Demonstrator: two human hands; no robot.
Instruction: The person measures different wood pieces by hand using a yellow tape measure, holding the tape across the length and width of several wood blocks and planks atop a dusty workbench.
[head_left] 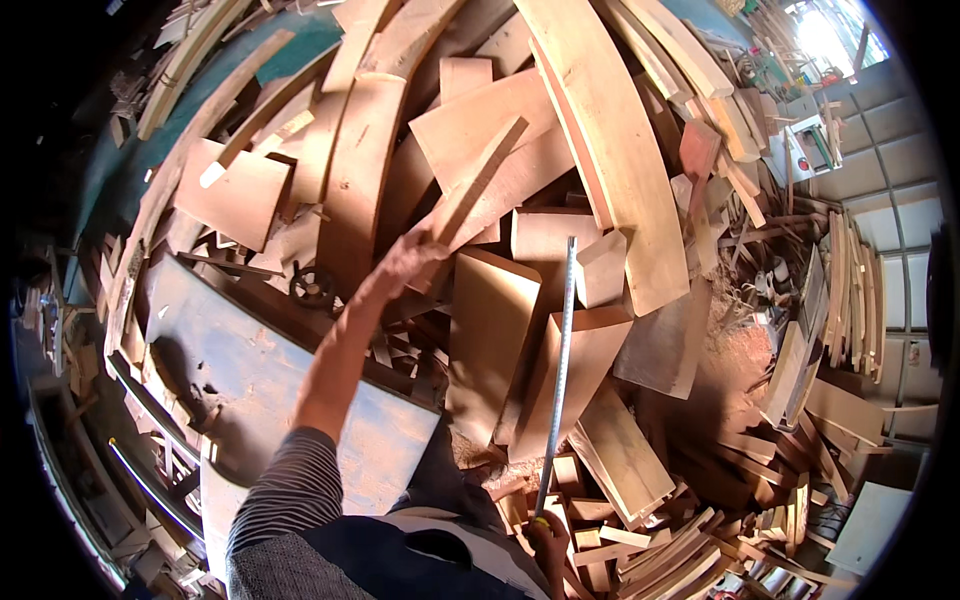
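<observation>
My left hand [415,258] reaches out over a heap of sawn wood. Its fingers are closed around the lower end of a narrow wooden board [482,185], which slants up and to the right. Low in the view, close to my body, my right hand [548,548] grips a tape measure [541,521], whose case is mostly hidden by the fingers. From it the pale metal blade [562,380] extends upward, passing in front of thick wood blocks [493,335]. The blade's free tip stands apart from my left hand, near another block [602,268].
Long thick planks [610,150] lie across the heap ahead. A worn grey-blue metal surface [270,350] is at my left, under my forearm. Sawdust [735,365] and stacked offcuts [680,565] are at the right, with a tiled wall [890,190] beyond.
</observation>
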